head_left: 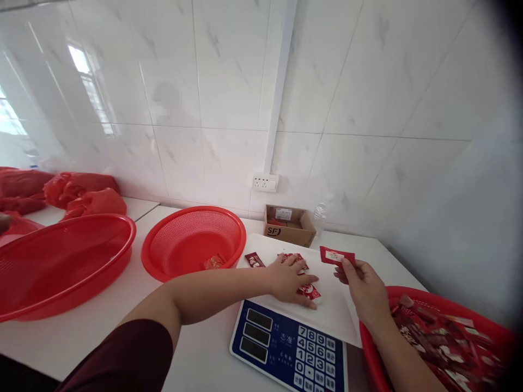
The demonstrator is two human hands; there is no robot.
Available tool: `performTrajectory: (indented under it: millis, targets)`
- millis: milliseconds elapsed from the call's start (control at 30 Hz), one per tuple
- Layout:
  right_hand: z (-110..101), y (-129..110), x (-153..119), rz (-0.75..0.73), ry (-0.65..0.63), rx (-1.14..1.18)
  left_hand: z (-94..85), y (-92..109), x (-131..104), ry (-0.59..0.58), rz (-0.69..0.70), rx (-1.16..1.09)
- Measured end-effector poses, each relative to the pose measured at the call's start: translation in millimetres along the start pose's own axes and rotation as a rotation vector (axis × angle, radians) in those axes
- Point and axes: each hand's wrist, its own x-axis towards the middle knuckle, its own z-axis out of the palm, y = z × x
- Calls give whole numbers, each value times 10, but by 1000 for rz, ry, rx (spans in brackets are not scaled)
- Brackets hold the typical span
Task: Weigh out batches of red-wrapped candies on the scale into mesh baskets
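Note:
My left hand (292, 280) lies with its fingers spread over several red printed packets (308, 291) on the white scale pan (333, 302). A darker red packet (254, 259) rests on the pan just left of that hand. Between thumb and fingers, my right hand (363, 286) pinches a small red packet (337, 255) with a pale label, held above the pan's right side. The blue keypad panel (290, 348) of the scale faces me, its displays dark. Right of it, a red basket (365, 348) is filled with many similar packets (441, 343), partly behind my right forearm.
A red perforated basket (157, 253) holding a few packets (214, 262) stands left of the scale. Farther left are a larger red basket (65, 239) and red plastic bags (85, 190). Behind the pan sit a cardboard box (288, 234) and a clear bottle (321, 215) near the wall.

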Motion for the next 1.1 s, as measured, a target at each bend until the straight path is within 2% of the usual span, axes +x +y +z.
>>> performTrajectory:
  millis: [167, 367, 500, 633, 733, 833, 900, 1033, 1100]
  targets:
    - [-6, 17, 5, 21, 3, -22, 73, 57, 116, 102, -37, 36]
    - [-13, 47, 19, 20, -4, -30, -36, -88, 42, 131, -120, -139]
    - [-16, 17, -2, 13, -2, -30, -193, -300, -227, 253, -252, -245]
    - [-9, -32, -33, 32, 4, -27, -385, -617, -659, 382, -400, -198]
    - [1, -58, -44, 45, 5, -23, -493, -842, -986, 378, -559, -131]
    - [5, -58, -42, 30, 6, -43, -515, -928, -1173, 290, -673, -20]
    - [3, -44, -36, 17, 7, -47, -469, -880, -1175, 210, -610, 17]
    - [-5, 0, -16, 12, 3, -16, -278, -672, -942, -32, -226, -4]
    - [-8, 27, -3, 12, 7, 2, -184, -604, -792, -90, -140, 8]
